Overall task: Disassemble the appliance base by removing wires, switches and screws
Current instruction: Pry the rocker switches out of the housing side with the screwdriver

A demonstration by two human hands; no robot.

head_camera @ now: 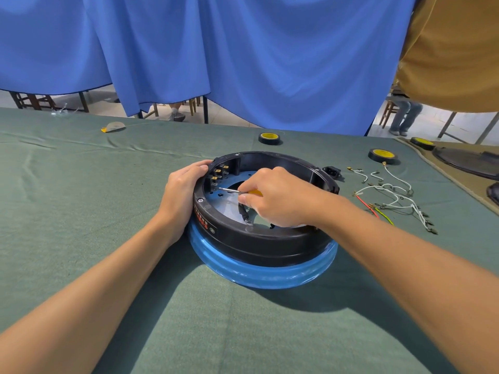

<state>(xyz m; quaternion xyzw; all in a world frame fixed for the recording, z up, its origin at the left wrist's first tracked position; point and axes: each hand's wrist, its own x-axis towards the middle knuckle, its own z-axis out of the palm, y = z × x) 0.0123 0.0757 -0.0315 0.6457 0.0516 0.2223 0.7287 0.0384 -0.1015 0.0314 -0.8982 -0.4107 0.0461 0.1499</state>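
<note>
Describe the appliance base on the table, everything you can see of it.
The appliance base is a round, open-topped black plastic ring with a glossy blue band below, standing flat on the green cloth. Inside: a grey metal floor with holes, brass-tabbed switch terminals on the left wall, one black sleeved lead. Red lettering marks the outer left wall. The left hand grips the left rim; the right hand holds a screwdriver inside, tip toward the terminals.

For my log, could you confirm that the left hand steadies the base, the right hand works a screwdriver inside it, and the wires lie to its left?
One slip: the head view shows the wires lying right of the base, not left. The left hand steadies it while the right hand works the screwdriver inside.
</note>
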